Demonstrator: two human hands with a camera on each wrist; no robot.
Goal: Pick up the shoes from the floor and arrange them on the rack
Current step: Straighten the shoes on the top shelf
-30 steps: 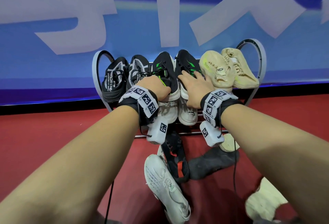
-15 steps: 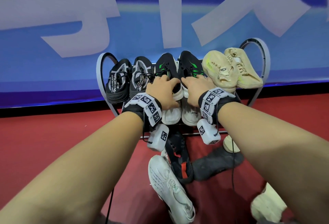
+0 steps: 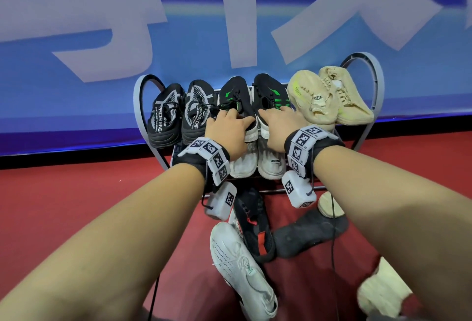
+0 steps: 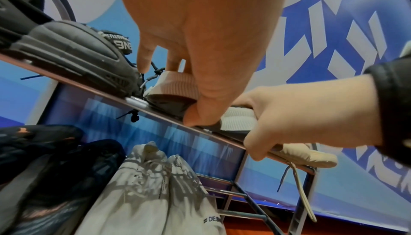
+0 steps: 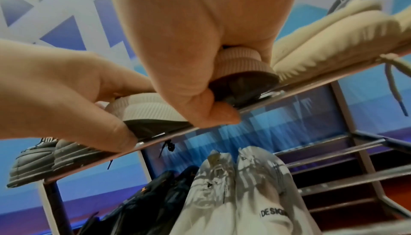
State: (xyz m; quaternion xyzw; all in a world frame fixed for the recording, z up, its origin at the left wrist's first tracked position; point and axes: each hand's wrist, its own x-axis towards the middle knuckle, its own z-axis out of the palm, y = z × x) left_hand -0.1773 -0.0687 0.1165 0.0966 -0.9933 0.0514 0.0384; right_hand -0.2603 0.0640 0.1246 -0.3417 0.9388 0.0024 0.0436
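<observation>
The metal shoe rack (image 3: 378,83) stands against the blue wall. On its top shelf a pair of black shoes with green stripes sits in the middle. My left hand (image 3: 229,129) grips the heel of the left one (image 3: 233,96), thumb under the sole (image 4: 195,114). My right hand (image 3: 278,126) grips the heel of the right one (image 3: 270,93) in the same way, seen close in the right wrist view (image 5: 213,87). On the red floor lie a white shoe (image 3: 237,269), a black and red shoe (image 3: 255,226) and a black shoe sole-up (image 3: 306,236).
Two black and white shoes (image 3: 178,113) fill the top shelf's left end, two beige ones (image 3: 329,98) its right. A white pair (image 3: 258,165) sits on the lower shelf beside dark shoes (image 5: 155,195). A beige shoe (image 3: 383,292) lies at the lower right on the floor.
Both hands stay at the black and green pair. My left hand's fingers have spread over its shoe, and my right hand has drawn back a little toward the heel.
</observation>
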